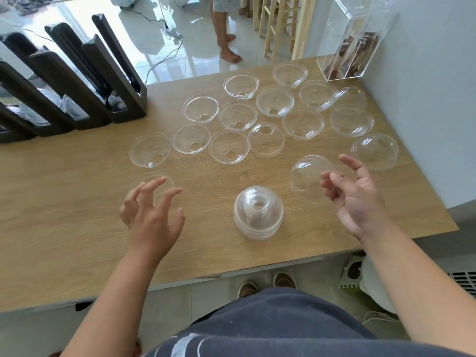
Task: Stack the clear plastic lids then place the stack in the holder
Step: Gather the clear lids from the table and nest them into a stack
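A short stack of clear dome lids [258, 212] stands dome-up on the wooden table [64, 202] near its front edge. My right hand [354, 195] holds one clear dome lid [307, 177] above the table, to the right of the stack. My left hand [152, 210] hovers with fingers spread over a flat-lying clear lid [150, 180] at the left; whether it touches the lid I cannot tell. Several more loose lids [229, 146] lie scattered across the far half of the table. The dark slotted holder [103, 81] stands at the back left.
A clear acrylic box [353, 45] with brown items stands at the back right corner by the wall. A person's bare legs [226, 45] and wooden stools are on the floor beyond the table. Cables run across that floor.
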Tool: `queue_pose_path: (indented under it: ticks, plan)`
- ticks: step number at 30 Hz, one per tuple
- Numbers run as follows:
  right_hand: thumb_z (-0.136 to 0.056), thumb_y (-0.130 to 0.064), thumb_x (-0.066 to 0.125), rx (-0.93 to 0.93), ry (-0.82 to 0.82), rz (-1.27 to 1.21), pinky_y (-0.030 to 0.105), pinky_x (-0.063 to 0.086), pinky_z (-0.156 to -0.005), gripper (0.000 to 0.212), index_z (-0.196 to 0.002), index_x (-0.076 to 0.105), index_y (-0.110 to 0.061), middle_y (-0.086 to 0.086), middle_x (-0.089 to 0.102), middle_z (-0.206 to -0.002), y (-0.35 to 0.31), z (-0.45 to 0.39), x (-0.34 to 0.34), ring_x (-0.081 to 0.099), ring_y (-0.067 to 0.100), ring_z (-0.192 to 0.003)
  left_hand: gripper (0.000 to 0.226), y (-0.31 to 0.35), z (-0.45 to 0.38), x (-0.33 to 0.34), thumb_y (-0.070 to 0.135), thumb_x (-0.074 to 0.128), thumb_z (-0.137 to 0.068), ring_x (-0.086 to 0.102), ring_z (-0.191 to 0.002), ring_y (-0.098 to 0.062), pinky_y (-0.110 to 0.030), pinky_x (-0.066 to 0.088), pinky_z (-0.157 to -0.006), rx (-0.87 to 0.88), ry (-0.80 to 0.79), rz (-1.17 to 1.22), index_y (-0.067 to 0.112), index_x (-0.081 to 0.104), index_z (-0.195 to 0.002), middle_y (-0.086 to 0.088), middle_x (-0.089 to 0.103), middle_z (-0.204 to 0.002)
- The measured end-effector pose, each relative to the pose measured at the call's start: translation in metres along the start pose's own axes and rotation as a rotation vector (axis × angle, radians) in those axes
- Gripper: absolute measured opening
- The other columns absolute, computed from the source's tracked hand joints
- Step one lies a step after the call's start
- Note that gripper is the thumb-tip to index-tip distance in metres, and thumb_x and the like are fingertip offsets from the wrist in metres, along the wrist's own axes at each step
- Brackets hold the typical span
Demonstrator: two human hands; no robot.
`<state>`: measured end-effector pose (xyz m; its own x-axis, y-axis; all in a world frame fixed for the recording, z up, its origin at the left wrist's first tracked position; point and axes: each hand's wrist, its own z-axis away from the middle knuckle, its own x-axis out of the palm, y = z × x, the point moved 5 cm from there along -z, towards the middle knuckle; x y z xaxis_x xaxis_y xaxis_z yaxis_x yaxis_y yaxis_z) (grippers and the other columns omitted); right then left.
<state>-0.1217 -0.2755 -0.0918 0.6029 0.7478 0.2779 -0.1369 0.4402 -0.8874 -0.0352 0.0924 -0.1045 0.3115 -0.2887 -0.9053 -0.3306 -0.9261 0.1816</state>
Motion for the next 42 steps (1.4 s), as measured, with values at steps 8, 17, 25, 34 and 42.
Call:
queue_pose_path:
  ticks: [8, 17, 25, 34, 42]
  plan:
    - [-0.094, -0.015, 0.055, 0.138, 0.064, 0.268, 0.027, 0.047, -0.075, 0.017, -0.107, 0.059, -0.026, 0.006, 0.059, -0.107, 0.029, -0.017, -0.007, 0.055, 0.015, -0.088, 0.06, -0.015, 0.012, -0.003, 0.021, 0.07, -0.082, 0.047, -0.128, -0.027, -0.05, 0.013, -0.105, -0.299, -0.088, 0.085, 0.031, 0.043, -0.134, 0.011, 0.07, -0.093]
    - [-0.067, -0.052, 0.079, -0.231, -0.065, 1.226, 0.048, 0.025, -0.112, 0.089, -0.14, 0.032, -0.038, -0.004, 0.028, -0.152, 0.024, -0.02, -0.004, 0.023, 0.028, -0.138, 0.027, 0.02, 0.026, 0.003, 0.01, 0.051, -0.099, 0.062, -0.082, -0.008, -0.025, 0.042, -0.074, -1.029, -0.131, 1.482, 0.033, 0.058, -0.111, 0.006, 0.073, -0.087]
    - [-0.064, -0.043, 0.083, -0.325, -0.048, 1.189, 0.043, 0.029, -0.104, 0.084, -0.136, 0.039, -0.037, 0.003, 0.046, -0.139, 0.024, -0.028, 0.006, 0.032, 0.029, -0.129, 0.017, 0.002, 0.038, 0.012, 0.033, 0.058, -0.095, 0.061, -0.095, -0.021, -0.028, 0.051, -0.075, -0.96, -0.178, 1.078, 0.026, 0.059, -0.111, -0.004, 0.055, -0.124]
    - [-0.055, -0.06, 0.081, -0.552, -0.409, 0.956, 0.026, 0.031, -0.096, 0.084, -0.129, 0.041, -0.052, -0.033, 0.042, -0.128, 0.006, 0.037, 0.064, 0.036, 0.013, -0.12, 0.102, 0.0, 0.042, 0.018, 0.06, 0.082, -0.058, 0.031, -0.126, -0.01, -0.031, 0.026, -0.104, -0.403, -0.235, 0.461, 0.036, 0.033, -0.145, 0.013, 0.039, -0.143]
    - [-0.057, -0.064, 0.071, -0.565, -0.553, 1.123, 0.038, 0.032, -0.104, 0.08, -0.128, 0.033, -0.062, -0.021, 0.043, -0.133, 0.05, 0.029, 0.081, 0.031, 0.015, -0.121, 0.089, 0.002, 0.035, 0.013, 0.047, 0.086, -0.06, 0.039, -0.124, -0.013, -0.033, 0.036, -0.101, -0.435, -0.137, 0.561, 0.037, 0.041, -0.136, 0.018, 0.042, -0.129]
